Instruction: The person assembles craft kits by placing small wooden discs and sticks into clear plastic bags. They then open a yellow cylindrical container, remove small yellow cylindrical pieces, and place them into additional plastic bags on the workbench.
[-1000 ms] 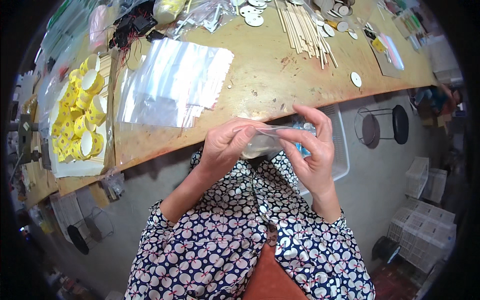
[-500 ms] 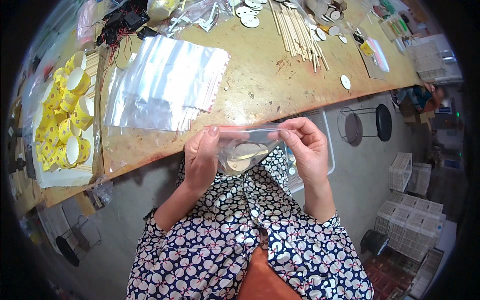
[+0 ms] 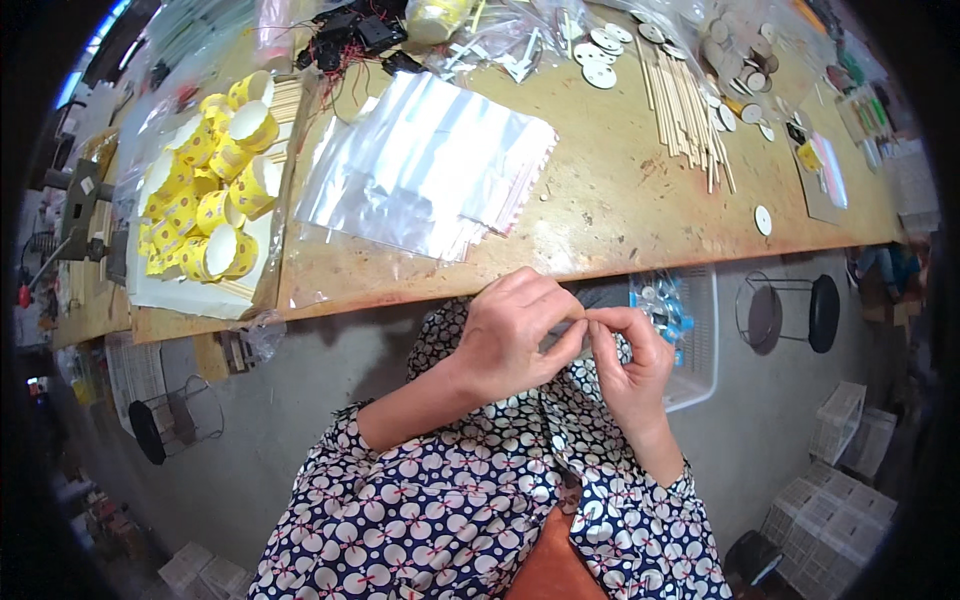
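Note:
My left hand (image 3: 520, 330) and my right hand (image 3: 635, 362) meet in front of the table's near edge, above my lap. Thumb and fingers are pinched on both, fingertips nearly touching, at the edge of a clear zip bag. My hands hide most of that bag, and its pale round discs cannot be made out now. Just beyond them a stack of clear plastic bags (image 3: 420, 165) lies on the worn table (image 3: 600, 225). Yellow patterned paper cups (image 3: 230, 155) are heaped in a shallow tray on the left.
Wooden sticks (image 3: 685, 115), white discs (image 3: 600, 75) and black boxes with red wires (image 3: 370, 35) lie across the table's far side. One disc (image 3: 763, 220) sits near the right edge. Below stand a white crate (image 3: 703, 345) holding blue-and-clear items and a black-seated stool (image 3: 823, 313).
My hands have come together from the bag's two ends, the left one moving right to meet the right one. The view has shifted, so the table appears further right.

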{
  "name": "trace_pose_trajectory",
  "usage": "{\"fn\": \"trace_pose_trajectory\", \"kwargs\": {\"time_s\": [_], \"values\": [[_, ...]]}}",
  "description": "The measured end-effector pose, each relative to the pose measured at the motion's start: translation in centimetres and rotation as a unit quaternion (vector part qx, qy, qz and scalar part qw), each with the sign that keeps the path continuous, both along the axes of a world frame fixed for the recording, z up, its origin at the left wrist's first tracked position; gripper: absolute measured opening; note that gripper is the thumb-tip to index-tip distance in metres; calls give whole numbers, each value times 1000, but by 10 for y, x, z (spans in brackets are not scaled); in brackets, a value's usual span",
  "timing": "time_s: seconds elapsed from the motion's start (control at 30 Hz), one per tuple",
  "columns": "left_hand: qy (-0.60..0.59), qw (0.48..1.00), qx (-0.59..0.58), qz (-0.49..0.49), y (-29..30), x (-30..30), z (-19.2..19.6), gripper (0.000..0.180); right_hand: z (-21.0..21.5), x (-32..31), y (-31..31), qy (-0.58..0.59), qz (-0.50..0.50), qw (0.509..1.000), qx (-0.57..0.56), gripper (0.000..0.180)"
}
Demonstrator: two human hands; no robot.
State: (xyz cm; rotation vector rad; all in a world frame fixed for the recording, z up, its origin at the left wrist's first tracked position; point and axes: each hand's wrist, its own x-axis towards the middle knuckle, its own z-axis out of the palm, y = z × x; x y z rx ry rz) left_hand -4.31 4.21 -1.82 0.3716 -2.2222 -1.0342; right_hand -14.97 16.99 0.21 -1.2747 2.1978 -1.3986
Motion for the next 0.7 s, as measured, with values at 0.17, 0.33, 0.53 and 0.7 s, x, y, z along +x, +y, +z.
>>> {"fn": "trace_pose_trajectory", "kwargs": {"time_s": [0.17,0.33,0.53,0.7], "values": [[-7,999,-32,-40,-7,5,4,16,-11,-16,15,-138,7,990,-5,7],[-50,996,-60,-49,-17,20,12,15,-14,-55,47,-214,-48,974,-49,7],[-35,972,-195,124,-72,46,8,18,-31,-116,111,-78,-168,983,-15,8],[-151,920,-220,286,-112,52,8,27,-30,-123,113,185,-220,949,126,21]]}}
